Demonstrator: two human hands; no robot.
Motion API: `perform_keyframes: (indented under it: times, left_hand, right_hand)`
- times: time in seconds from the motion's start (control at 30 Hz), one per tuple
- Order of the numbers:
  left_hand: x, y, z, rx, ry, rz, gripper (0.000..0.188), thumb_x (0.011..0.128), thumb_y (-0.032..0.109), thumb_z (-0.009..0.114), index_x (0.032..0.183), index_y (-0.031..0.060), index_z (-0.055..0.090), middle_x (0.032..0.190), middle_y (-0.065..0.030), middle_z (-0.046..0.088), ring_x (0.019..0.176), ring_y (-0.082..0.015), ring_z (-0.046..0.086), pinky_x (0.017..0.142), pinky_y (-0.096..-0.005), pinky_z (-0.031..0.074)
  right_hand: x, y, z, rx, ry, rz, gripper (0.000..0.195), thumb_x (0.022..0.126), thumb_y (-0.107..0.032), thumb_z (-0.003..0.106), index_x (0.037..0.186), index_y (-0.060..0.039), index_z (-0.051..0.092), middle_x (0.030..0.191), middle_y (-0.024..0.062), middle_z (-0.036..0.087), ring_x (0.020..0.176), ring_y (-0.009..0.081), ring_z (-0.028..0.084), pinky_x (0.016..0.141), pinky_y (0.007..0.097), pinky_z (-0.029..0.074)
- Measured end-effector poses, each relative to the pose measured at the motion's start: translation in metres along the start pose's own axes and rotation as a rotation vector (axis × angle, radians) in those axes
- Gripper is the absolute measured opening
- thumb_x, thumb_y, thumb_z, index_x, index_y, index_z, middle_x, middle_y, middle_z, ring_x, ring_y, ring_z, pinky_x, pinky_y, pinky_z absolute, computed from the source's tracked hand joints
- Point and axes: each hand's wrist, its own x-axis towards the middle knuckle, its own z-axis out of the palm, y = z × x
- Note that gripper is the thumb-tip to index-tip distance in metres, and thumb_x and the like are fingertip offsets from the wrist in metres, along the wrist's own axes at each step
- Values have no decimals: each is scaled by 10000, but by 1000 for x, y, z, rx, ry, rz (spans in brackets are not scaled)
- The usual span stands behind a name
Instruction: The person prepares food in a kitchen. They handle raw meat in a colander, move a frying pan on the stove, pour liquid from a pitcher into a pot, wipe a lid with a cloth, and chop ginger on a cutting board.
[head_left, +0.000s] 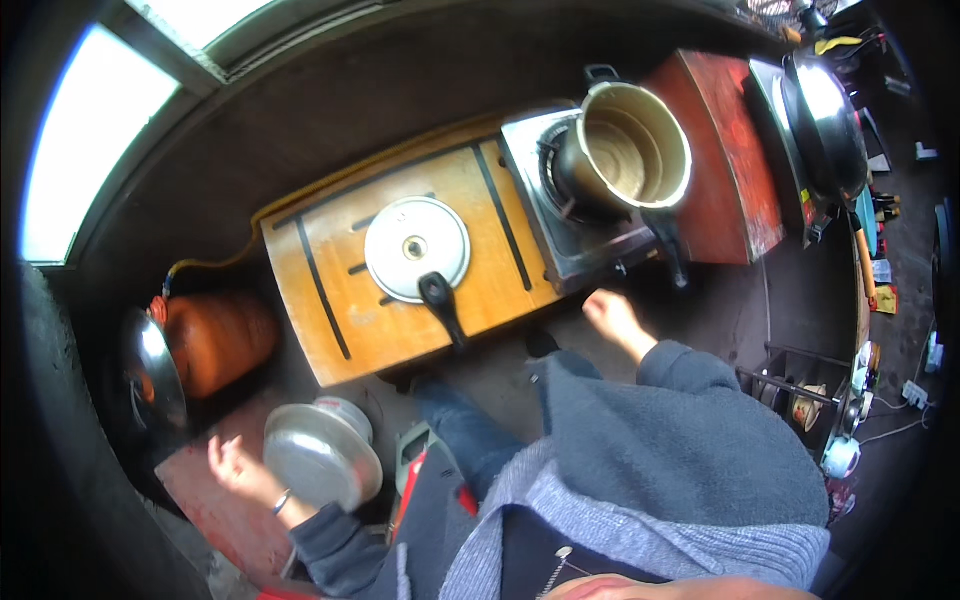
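My left hand (236, 469), its fingers loosely apart, is raised at the lower left beside a metal basin (322, 457); I see nothing in it. Close to the front edge of a gas stove (555, 247), my right hand (613, 319) is curled, with nothing showing in its grasp. A pressure cooker pot (637, 150) without its lid stands on the burner, its long black handle pointing towards me. The round pressure cooker lid (416, 244) lies on a slotted wooden tabletop (337, 225) left of the stove, black handle towards me.
An orange gas cylinder (217, 341) stands at the left with a yellow hose (217, 262) leading from it. Next to it is a dark round pan lid (161, 371). A red cabinet (712, 150) and a wok (825, 127) are at the right, above a black rack (795, 382).
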Motion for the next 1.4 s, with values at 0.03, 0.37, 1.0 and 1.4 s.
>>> perform_keyframes:
  times: [0.03,0.37,1.0,1.4]
  left_hand:
    - [-24,24,12,37,-96,27,150,818,47,515,782,-48,625,1101,-126,561,851,-202,566,766,-295,446]
    - [-207,174,44,-167,-441,23,82,752,39,592,820,13,630,1087,-140,553,1029,-268,498,914,-362,364]
    - [-453,139,-28,-234,-599,-234,116,743,79,592,846,31,610,1043,-112,567,987,-280,500,881,-375,367]
    - [-515,136,-46,-235,-545,-339,122,746,87,597,853,31,614,1054,-106,563,1008,-273,486,896,-372,361]
  right_hand:
    - [2,32,-9,4,94,74,191,775,-229,581,835,-49,601,842,146,615,796,324,585,697,408,462]
    - [34,97,-31,-271,149,-60,262,844,-283,502,813,-24,515,800,180,602,766,374,570,656,470,432]
    - [59,84,10,-1584,153,-384,170,768,-136,503,808,14,574,646,118,594,590,232,607,352,375,441]
    - [79,116,8,-1424,213,-573,198,761,-126,523,850,28,611,710,115,624,608,237,617,379,404,461]
